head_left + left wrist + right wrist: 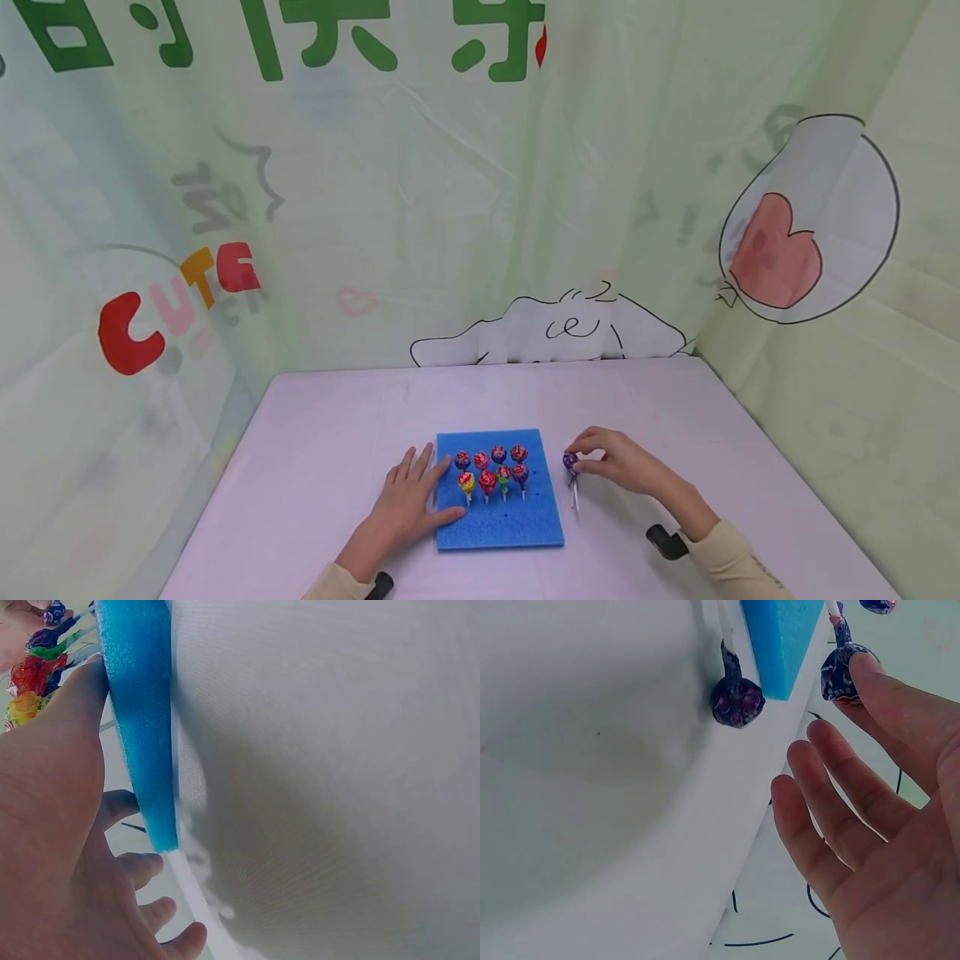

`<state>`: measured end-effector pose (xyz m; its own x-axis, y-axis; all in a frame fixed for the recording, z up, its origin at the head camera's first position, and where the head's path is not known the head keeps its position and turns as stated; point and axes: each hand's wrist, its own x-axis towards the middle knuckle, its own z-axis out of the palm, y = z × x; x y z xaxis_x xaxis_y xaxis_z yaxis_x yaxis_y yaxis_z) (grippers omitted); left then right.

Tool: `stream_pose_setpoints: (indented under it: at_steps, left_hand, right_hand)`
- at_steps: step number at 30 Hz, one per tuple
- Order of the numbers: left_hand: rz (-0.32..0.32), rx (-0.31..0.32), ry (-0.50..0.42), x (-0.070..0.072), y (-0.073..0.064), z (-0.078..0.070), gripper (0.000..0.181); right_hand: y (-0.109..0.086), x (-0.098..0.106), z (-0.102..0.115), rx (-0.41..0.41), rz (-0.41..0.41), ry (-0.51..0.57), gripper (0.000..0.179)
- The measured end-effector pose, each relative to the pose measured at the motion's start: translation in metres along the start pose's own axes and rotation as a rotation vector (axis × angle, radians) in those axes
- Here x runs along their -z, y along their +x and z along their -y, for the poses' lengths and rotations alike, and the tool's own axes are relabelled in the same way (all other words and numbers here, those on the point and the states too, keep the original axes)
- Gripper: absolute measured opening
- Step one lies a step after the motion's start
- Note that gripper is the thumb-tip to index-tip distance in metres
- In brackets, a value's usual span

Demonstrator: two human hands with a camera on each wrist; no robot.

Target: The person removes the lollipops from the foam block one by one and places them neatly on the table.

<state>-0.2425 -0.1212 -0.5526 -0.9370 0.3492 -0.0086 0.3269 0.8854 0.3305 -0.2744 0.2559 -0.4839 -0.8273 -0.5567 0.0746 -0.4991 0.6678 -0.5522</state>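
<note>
Several wrapped lollipops stand in two rows with their sticks in a blue foam board. My left hand lies spread along the board's left edge, its thumb on the foam. My right hand is just right of the board and pinches the wrapped head of a dark lollipop between thumb and index finger, stick pointing away from the palm. In the right wrist view a second purple lollipop lies on the table beside the board's edge; in the head view the two overlap.
The board lies on a pale table. A printed curtain hangs behind the table and along both sides. A black strap-like piece sits at the right wrist, another at the left.
</note>
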Motion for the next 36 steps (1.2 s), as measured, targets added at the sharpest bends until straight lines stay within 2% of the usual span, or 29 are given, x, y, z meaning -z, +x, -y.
stream_pose_setpoints:
  at_steps: [9,14,26,36]
  left_hand:
    - [0.008,0.008,-0.01,0.002,-0.001,-0.001,0.09]
    - [0.015,0.013,-0.006,0.002,-0.001,-0.001,0.092]
    - [0.009,0.007,-0.008,0.0,0.001,0.001,0.093]
    - [0.008,0.006,0.004,-0.005,0.003,0.003,0.093]
  right_hand:
    - [-0.007,0.009,-0.007,-0.016,-0.007,-0.014,0.026]
    - [-0.012,0.01,-0.011,-0.053,0.005,-0.017,0.025]
    - [-0.007,0.003,-0.023,-0.211,0.03,-0.129,0.019]
    - [0.0,-0.002,-0.032,-0.16,0.093,-0.101,0.017]
